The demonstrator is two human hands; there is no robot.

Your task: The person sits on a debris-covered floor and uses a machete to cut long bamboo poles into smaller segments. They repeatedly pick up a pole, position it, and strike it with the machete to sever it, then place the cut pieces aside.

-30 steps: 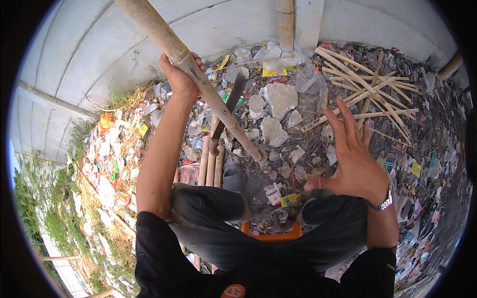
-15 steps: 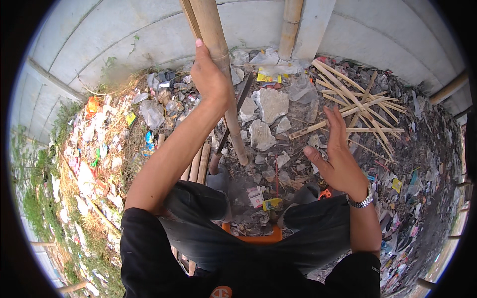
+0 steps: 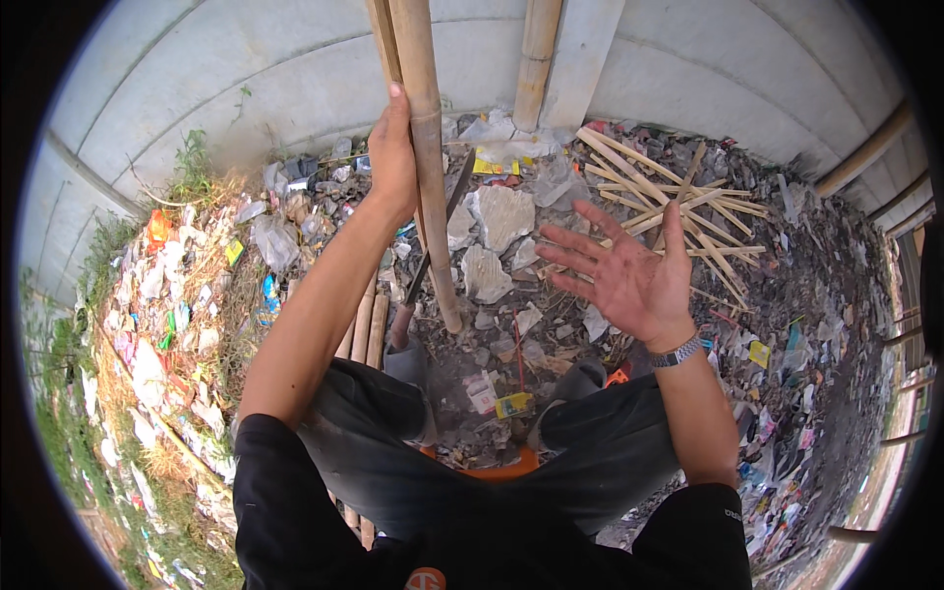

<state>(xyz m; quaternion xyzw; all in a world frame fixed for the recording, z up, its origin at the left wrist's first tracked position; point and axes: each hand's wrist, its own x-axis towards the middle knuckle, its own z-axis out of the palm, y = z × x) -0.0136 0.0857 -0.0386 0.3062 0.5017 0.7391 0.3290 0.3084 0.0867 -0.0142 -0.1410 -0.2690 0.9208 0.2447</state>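
My left hand (image 3: 393, 167) is closed around an upright bamboo pole (image 3: 427, 147), thumb pointing up along it. A split runs down the pole's left side at the top, and its foot rests on the ground among rubble. Close behind the pole leans a machete (image 3: 433, 248), dark blade upward, its handle beside my left foot. My right hand (image 3: 634, 285) is held in the air, palm turned up and fingers spread, with nothing in it. Just beyond that hand lies a loose, crossed heap of thin bamboo strips (image 3: 678, 202).
Broken concrete chunks (image 3: 503, 218) lie in front of me. Several bamboo lengths (image 3: 378, 332) are by my left leg, and an orange stool (image 3: 511, 466) is under me. A grey wall (image 3: 295, 69) with a bamboo post (image 3: 537, 64) stands ahead. Litter covers the ground on both sides.
My right hand has turned from edge-on to palm up, with its fingers spreading leftward. The left hand keeps its hold on the pole. The whole view has shifted slightly.
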